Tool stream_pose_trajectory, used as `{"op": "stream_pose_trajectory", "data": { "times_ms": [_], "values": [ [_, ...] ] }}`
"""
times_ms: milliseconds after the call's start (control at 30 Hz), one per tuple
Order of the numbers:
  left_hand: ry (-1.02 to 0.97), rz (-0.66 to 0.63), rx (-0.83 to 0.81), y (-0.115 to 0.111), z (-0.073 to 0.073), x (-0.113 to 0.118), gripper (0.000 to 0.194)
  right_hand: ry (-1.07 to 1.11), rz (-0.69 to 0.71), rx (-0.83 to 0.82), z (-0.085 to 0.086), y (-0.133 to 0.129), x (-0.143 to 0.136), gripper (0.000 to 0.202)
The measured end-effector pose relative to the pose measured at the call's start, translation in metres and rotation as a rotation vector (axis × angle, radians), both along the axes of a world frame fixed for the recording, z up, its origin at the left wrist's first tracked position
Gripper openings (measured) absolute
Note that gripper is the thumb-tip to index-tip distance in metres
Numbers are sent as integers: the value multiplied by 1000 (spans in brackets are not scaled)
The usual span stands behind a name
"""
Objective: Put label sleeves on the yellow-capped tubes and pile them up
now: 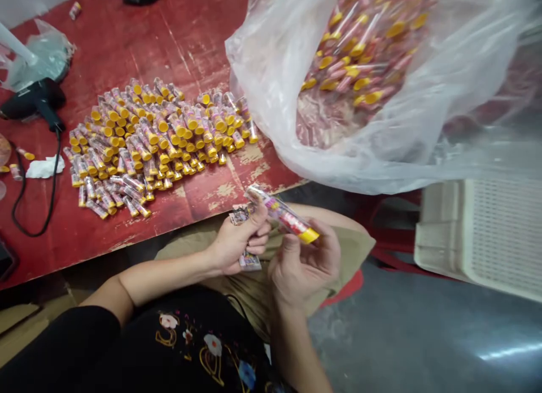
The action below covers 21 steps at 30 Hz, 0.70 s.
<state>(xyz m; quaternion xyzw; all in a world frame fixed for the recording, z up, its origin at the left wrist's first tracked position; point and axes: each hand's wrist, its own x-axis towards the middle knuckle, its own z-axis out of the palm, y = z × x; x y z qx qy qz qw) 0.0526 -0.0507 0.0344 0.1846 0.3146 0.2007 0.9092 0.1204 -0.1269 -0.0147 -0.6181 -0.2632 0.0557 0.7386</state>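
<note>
My right hand [307, 266] grips a clear tube with a yellow cap [288, 215] near its capped end, wrapped in a printed purple and red label. The tube lies tilted above my lap, its far end at my left thumb. My left hand [241, 238] is closed around a stack of printed plastic sleeves [249, 262], which sticks out above and below the fingers. Whether the left thumb pinches the tube or a sleeve around it, I cannot tell. On the red table beyond lies a large pile of similar yellow-capped tubes [161, 133].
A big translucent plastic bag [275, 60] with many more yellow-capped tubes sits at the upper right. On the left lie a black heat gun or hair dryer [42, 96] with its cord and a crumpled white tissue [46, 167]. A cream plastic crate [449, 229] stands at right.
</note>
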Motion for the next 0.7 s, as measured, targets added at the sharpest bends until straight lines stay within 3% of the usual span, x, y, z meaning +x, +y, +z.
{"op": "stream_pose_trajectory", "data": {
  "times_ms": [133,333,700],
  "values": [
    [53,67,123,3,-3,-4,64,-123,69,-99,3,-5,-4,33],
    [120,28,271,-3,-4,-9,57,-165,79,-133,15,-2,8,36],
    [107,58,182,-1,-11,-13,59,-162,73,-186,18,10,4,20]
  ]
}}
